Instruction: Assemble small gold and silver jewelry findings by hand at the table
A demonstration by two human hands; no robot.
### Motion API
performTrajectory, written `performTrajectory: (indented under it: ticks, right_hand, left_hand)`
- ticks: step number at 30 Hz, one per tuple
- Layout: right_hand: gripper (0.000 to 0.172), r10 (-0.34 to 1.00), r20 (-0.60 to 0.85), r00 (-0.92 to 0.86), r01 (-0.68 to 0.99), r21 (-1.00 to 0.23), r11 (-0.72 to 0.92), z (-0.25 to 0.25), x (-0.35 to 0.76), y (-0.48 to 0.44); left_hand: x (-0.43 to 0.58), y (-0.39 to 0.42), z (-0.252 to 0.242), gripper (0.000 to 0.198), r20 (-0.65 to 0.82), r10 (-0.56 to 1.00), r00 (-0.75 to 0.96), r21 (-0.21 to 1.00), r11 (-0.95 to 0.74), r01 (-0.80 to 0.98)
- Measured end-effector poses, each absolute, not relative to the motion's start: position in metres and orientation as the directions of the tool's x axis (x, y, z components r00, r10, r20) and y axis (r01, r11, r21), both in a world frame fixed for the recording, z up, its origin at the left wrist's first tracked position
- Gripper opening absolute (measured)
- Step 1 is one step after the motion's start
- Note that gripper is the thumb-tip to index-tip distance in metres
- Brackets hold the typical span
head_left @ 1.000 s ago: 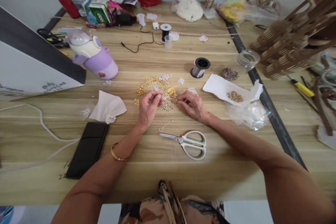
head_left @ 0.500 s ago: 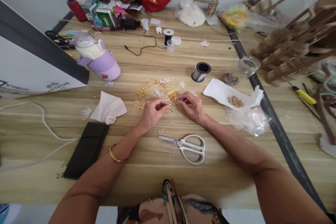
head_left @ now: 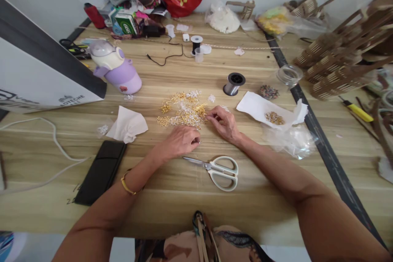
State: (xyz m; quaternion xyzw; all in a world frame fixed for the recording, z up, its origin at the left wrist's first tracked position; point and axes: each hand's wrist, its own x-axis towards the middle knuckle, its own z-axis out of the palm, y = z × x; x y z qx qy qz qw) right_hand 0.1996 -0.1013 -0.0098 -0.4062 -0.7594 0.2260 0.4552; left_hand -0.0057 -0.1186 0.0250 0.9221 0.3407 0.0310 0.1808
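Observation:
My left hand (head_left: 181,142) is palm-down just above the scissors, its fingers closed at the small silver chain (head_left: 200,143). Only a bit of that chain shows past the fingertips; the hand covers the rest. At the right edge of a pile of gold and silver jewellery findings (head_left: 188,108), my right hand (head_left: 224,123) has its thumb and forefinger pinched together. Whatever it holds is too small to make out. Scissors with pale handles (head_left: 211,168) lie below both hands, blades pointing left.
Right of the hands, white paper (head_left: 256,106) bears gold pieces (head_left: 274,118), beside a clear plastic bag (head_left: 293,143). A wire spool (head_left: 234,84) stands behind. On the left are a crumpled tissue (head_left: 127,125), a black phone case (head_left: 100,172) and a purple bottle (head_left: 124,75).
My left hand has moved down from the pile's edge and turned palm-down over the small silver chain, which was lying in the open before. My right hand has barely moved.

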Motion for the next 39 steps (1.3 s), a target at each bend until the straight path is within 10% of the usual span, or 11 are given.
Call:
performTrajectory:
  ticks: [19,25,39]
  right_hand:
    - [0.011,0.853,0.487,-0.187,0.415,-0.748,0.518,-0.011,0.199,-0.1]
    - [0.008,0.734,0.56,-0.384,0.417,-0.604,0.679,-0.011,0.2,-0.104]
    - [0.008,0.606,0.561,-0.564,0.398,-0.459,0.794,-0.009,0.198,-0.108]
  left_hand:
    - [-0.009,-0.108,0.039,0.013,-0.154,0.742,0.653,0.73,-0.36,0.581]
    - [-0.006,-0.103,0.016,0.023,-0.035,0.883,0.468,0.96,-0.102,0.263]
    - [-0.002,-0.105,0.012,0.016,-0.013,0.87,0.493,0.964,-0.12,0.238]
